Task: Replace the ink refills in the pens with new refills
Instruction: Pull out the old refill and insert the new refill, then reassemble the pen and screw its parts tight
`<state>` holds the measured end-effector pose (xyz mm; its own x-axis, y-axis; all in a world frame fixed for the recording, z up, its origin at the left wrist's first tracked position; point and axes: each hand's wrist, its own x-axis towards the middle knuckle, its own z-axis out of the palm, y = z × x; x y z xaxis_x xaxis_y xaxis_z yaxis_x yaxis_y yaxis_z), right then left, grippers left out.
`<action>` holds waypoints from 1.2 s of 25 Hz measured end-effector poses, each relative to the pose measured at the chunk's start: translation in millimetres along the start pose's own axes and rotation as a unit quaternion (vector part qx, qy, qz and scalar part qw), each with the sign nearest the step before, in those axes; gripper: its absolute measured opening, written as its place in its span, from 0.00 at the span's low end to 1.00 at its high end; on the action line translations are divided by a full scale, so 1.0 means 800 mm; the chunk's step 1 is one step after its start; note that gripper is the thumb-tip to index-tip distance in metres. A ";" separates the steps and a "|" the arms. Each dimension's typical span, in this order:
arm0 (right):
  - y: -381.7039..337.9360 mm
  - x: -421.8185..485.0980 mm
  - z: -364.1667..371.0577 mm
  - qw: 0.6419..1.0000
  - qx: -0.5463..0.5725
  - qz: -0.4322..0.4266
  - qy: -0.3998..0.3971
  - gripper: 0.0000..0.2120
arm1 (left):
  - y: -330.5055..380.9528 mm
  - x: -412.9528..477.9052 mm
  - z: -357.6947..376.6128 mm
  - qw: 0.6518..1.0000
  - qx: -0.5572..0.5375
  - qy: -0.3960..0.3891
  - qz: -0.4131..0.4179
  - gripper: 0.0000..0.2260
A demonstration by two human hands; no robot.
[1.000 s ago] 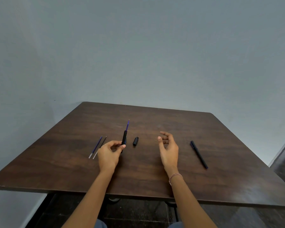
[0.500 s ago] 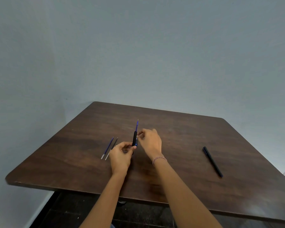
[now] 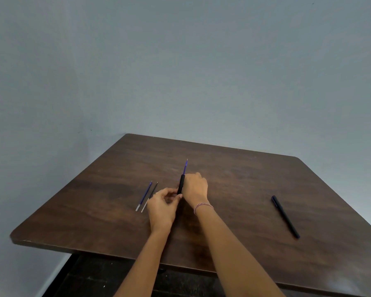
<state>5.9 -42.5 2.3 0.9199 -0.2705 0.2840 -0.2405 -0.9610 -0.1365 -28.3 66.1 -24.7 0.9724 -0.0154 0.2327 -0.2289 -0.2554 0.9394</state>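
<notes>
My left hand (image 3: 161,207) pinches the lower end of a black pen barrel (image 3: 181,183), which tilts up and away from me. A blue refill (image 3: 185,168) sticks out of the barrel's top. My right hand (image 3: 196,187) rests against the barrel's right side with its fingers curled down onto the table. The short black pen piece that lay there is hidden under it. Two loose refills, one blue (image 3: 145,195) and one dark (image 3: 152,194), lie side by side left of my hands. A second black pen (image 3: 285,216) lies whole far to the right.
Everything sits on a dark brown wooden table (image 3: 244,185) pushed against a plain grey wall. The table's near edge runs just below my forearms, with dark floor beneath it.
My right hand crossed leftward from open air to the spot beside the barrel, covering the short black piece. My left hand kept holding the barrel. The view shifted left.
</notes>
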 end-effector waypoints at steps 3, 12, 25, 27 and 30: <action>0.006 -0.005 -0.009 0.995 0.089 0.023 0.030 0.05 | -0.001 0.000 0.000 1.000 0.008 -0.004 0.015 0.08; 0.116 -0.097 -0.021 0.818 0.504 0.185 0.206 0.15 | -0.001 -0.005 0.007 0.989 0.023 -0.056 0.132 0.14; 0.130 -0.115 -0.030 0.632 0.728 0.165 0.208 0.18 | 0.006 -0.012 0.006 0.951 0.170 -0.127 0.224 0.08; 0.131 -0.116 -0.031 0.626 0.729 0.167 0.221 0.17 | 0.007 -0.012 0.004 0.949 0.176 -0.133 0.223 0.08; 0.133 -0.117 -0.032 0.621 0.723 0.175 0.246 0.16 | 0.007 -0.013 0.004 0.945 0.189 -0.141 0.227 0.08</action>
<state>-114.0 -120.9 -14.8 0.5983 -0.7749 0.2041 0.4587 0.1224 -0.8802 -39.8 61.5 -22.4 0.7637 -0.4491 0.4638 -0.6444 -0.4869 0.5897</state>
